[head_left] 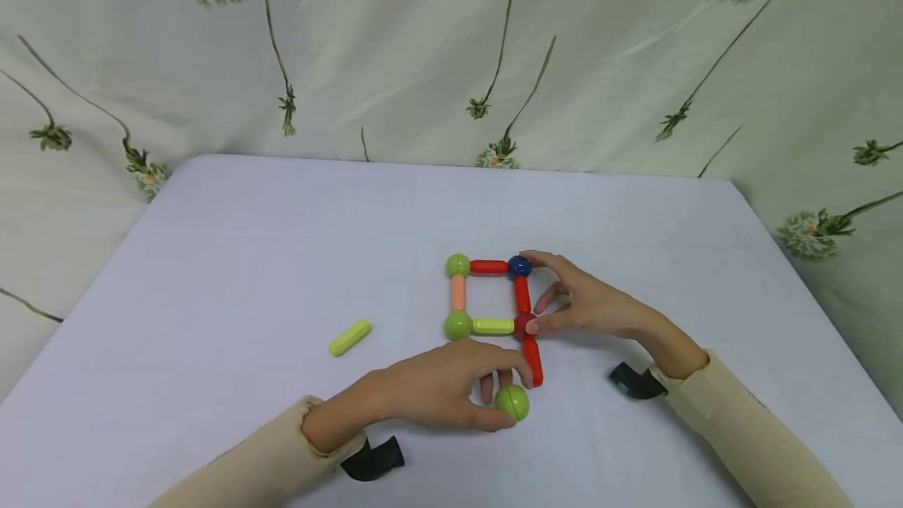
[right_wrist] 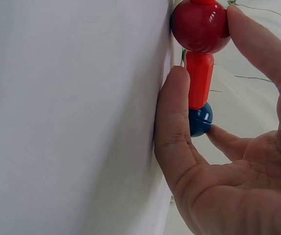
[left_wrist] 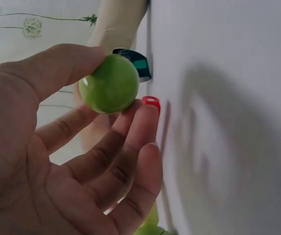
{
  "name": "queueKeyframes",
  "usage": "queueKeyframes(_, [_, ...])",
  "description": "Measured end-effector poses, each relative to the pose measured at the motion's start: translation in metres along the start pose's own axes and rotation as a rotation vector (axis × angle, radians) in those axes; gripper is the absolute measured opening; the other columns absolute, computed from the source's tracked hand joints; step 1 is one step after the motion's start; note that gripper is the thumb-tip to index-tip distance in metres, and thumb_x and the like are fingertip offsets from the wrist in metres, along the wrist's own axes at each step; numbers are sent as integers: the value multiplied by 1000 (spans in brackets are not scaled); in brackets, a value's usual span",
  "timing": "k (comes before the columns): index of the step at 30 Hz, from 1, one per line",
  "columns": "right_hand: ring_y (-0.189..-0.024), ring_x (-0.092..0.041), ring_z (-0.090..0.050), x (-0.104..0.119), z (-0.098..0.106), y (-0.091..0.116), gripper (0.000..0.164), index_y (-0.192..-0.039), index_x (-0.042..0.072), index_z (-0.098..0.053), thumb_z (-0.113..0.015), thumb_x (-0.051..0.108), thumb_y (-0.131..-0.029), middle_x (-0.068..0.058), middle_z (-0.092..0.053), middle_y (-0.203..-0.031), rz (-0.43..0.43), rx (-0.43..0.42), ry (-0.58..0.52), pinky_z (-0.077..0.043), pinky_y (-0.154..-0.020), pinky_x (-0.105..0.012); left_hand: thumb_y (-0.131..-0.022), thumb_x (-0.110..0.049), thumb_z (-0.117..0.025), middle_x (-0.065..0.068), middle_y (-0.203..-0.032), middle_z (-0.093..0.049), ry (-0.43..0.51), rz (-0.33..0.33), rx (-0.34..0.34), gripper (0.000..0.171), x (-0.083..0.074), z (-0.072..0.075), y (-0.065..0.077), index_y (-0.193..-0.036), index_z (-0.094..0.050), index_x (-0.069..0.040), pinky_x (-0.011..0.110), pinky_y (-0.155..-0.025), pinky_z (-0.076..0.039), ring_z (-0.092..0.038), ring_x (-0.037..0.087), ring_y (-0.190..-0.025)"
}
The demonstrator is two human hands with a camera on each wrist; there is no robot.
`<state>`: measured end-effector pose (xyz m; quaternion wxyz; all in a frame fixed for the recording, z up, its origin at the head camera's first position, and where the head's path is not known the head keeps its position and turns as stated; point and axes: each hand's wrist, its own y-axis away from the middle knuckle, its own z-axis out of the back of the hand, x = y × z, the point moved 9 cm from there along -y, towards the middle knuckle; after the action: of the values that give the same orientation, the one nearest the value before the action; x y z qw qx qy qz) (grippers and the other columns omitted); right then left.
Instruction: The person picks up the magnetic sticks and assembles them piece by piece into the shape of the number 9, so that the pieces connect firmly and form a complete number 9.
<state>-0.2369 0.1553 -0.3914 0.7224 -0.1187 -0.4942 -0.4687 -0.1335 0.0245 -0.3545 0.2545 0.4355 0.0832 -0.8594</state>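
Note:
My left hand pinches a green ball between thumb and fingers, just off the near end of a red rod. The rod juts toward me from a red ball, one corner of a square of toy building rods and balls lying flat. My right hand holds the square's right side, with its thumb on the red ball and a fingertip on the blue ball. Between these two balls runs another red rod. Green balls form the left corners, joined by an orange rod.
A loose yellow-green rod lies left of the square on the white table. Behind the table hangs a flower-patterned cloth. Black bands show at both wrists.

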Motion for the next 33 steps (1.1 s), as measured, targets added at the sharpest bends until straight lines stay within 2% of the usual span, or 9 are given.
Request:
queueKeyframes(6, [-101, -21, -64, -2, 0, 0, 98, -157, 27, -24, -85, 30, -80, -10, -32, -151, -10, -2, 8, -50, -85, -37, -94, -22, -71, -13, -100, -60, 2, 15, 18, 42, 4, -13, -4, -134, -57, -20, 16, -76, -50, -57, -4, -81])
queueKeyframes(10, [-101, -21, -64, 1, 0, 1, 98, -158, 26, -24, -84, 30, -81, -12, -32, -151, -1, -1, 13, -49, -86, -37, -95, -25, -70, -14, -101, -58, -33, 43, 38, 50, 6, -20, -5, -141, -52, -23, 15, -75, -49, -56, -5, -82])
queueKeyframes(17, [-101, -21, -64, 1, 0, 2, 98, -158, 25, -23, -84, 29, -82, -13, -35, -148, -6, 1, 7, -49, -86, -36, -93, -32, -71, -14, -102, -60, -126, 98, 41, 55, 10, -27, -11, -143, -49, -27, 16, -67, -48, -56, -5, -78])
queueKeyframes(25, [-101, -22, -64, -3, -1, -1, 99, -157, 28, -23, -85, 32, -80, -13, -51, -130, -33, 2, 14, -48, -86, -37, -92, -39, -72, -12, -109, -64, -223, 170, 71, 60, 10, -29, -15, -145, -47, -26, 18, -69, -48, -56, -4, -81])
queueKeyframes(33, [-100, -23, -63, -1, -1, 0, 99, -158, 26, -21, -84, 29, -82, -15, -45, -138, -24, 11, 4, -48, -83, -36, -92, -41, -72, -11, -116, -63, -239, 178, 50, 60, 13, -28, -19, -144, -47, -26, 21, -75, -50, -58, -3, -95])
